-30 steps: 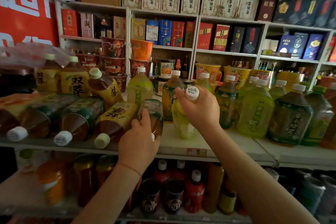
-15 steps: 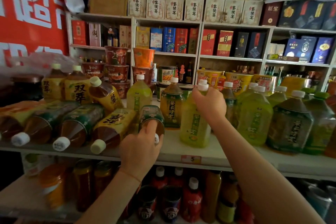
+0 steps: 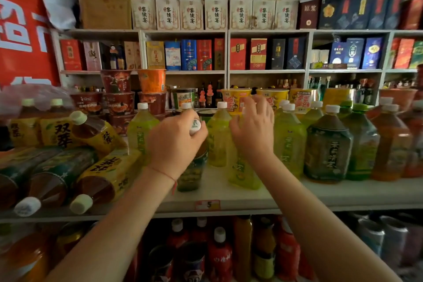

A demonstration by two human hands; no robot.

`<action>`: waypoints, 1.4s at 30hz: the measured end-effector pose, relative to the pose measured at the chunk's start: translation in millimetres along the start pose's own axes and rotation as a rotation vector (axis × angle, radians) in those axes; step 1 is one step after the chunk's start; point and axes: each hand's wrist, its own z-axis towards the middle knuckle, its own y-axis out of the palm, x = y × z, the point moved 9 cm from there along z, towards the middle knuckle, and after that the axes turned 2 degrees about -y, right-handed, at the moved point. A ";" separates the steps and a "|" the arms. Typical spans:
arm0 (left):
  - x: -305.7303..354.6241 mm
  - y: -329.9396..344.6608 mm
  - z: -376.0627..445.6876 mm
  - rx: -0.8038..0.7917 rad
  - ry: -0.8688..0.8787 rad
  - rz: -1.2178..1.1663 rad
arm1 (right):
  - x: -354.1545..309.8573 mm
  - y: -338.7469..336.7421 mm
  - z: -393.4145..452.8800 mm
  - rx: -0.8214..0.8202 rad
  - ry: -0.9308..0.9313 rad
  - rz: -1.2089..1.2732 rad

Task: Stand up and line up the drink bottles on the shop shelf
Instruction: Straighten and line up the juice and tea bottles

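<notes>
Left hand (image 3: 175,142) grips the dark bottle (image 3: 192,171) by its cap, upright on the shelf (image 3: 251,197); right hand (image 3: 253,130) hovers, fingers spread, holding nothing.

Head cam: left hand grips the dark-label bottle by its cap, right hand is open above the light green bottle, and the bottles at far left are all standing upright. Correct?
Not quite. In the head view the bottles at far left lie on their sides, caps toward the shelf edge. The rest holds: the left hand grips the dark-label bottle by its cap, and the right hand is open above the light green bottle.
</notes>
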 end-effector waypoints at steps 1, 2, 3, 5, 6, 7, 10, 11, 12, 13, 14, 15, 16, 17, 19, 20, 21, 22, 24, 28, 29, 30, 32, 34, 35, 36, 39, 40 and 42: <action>-0.6 4.3 8.3 -0.009 -0.032 -0.014 | -10.6 -5.0 -8.4 0.035 -0.082 0.058; -4.6 12.2 16.6 -0.046 -0.082 -0.024 | -20.6 -5.6 -17.5 0.021 -0.150 0.130; -11.7 23.0 23.9 -0.106 -0.145 -0.037 | -31.1 -2.0 -26.8 -0.036 -0.200 0.206; -22.1 52.3 32.5 -0.262 -0.258 -0.101 | -40.2 9.6 -42.5 -0.186 -0.209 0.325; -24.4 65.0 32.5 -0.317 -0.298 -0.153 | -39.5 17.0 -49.2 -0.242 -0.188 0.347; -24.2 74.9 31.6 -0.339 -0.326 -0.201 | -36.1 23.9 -54.1 -0.268 -0.175 0.329; -24.6 87.3 19.2 -0.275 -0.365 -0.327 | -30.8 37.0 -66.6 -0.238 -0.246 0.097; -26.3 89.7 12.1 -0.250 -0.391 -0.399 | -30.6 38.8 -69.6 -0.217 -0.270 0.030; -28.5 92.1 4.9 -0.240 -0.430 -0.479 | -30.8 39.0 -70.9 -0.192 -0.288 -0.014; -30.8 95.4 -3.1 -0.241 -0.476 -0.556 | -30.9 39.4 -71.8 -0.167 -0.305 -0.041; -31.7 97.4 -10.4 -0.244 -0.519 -0.626 | -31.3 39.2 -72.4 -0.148 -0.319 -0.063; -31.9 99.6 -16.3 -0.247 -0.560 -0.684 | -30.9 40.1 -72.6 -0.138 -0.330 -0.087; -31.2 101.6 -20.4 -0.251 -0.598 -0.735 | -30.1 41.2 -72.8 -0.132 -0.338 -0.113; -31.2 104.8 -22.8 -0.256 -0.631 -0.772 | -28.2 43.3 -72.2 -0.130 -0.343 -0.138; -30.8 111.2 -23.0 -0.251 -0.676 -0.822 | -22.7 47.0 -71.7 -0.135 -0.347 -0.187; -31.0 114.6 -22.4 -0.249 -0.694 -0.841 | -19.2 48.5 -71.3 -0.141 -0.346 -0.207; -30.0 118.2 -22.0 -0.248 -0.715 -0.859 | -14.7 49.7 -70.7 -0.151 -0.346 -0.223; -28.7 121.6 -22.0 -0.248 -0.734 -0.881 | -10.6 50.5 -70.0 -0.163 -0.348 -0.239; -22.7 126.8 -21.7 -0.260 -0.753 -0.912 | -4.9 49.5 -69.0 -0.169 -0.351 -0.263; -14.9 137.2 -17.7 -0.282 -0.747 -0.930 | -0.9 41.3 -70.3 -0.143 -0.333 -0.242; -13.9 141.1 -18.5 -0.299 -0.764 -0.963 | -1.0 39.9 -72.1 -0.139 -0.330 -0.206; -11.3 146.3 -20.5 -0.330 -0.783 -1.020 | -1.5 38.3 -74.7 -0.133 -0.319 -0.164; -3.8 156.0 -26.8 -0.387 -0.819 -1.183 | -4.4 35.5 -78.8 -0.110 -0.299 -0.068; 0.5 159.8 -30.2 -0.433 -0.798 -1.263 | -10.8 31.2 -80.2 -0.064 -0.303 0.012; -2.3 157.2 -32.2 -0.458 -0.778 -1.245 | -15.2 30.9 -81.0 -0.048 -0.309 0.055; -6.0 152.9 -33.1 -0.495 -0.753 -1.185 | -17.7 29.8 -81.6 -0.038 -0.310 0.089; -35.6 123.1 -36.8 -0.571 -0.684 -0.747 | -32.4 33.9 -90.3 -0.034 -0.366 0.162; -46.9 110.6 -37.4 -0.566 -0.641 -0.603 | -39.1 35.8 -94.2 -0.031 -0.391 0.170; -69.0 85.5 -39.5 -0.547 -0.537 -0.363 | -57.4 44.0 -101.6 -0.042 -0.418 0.213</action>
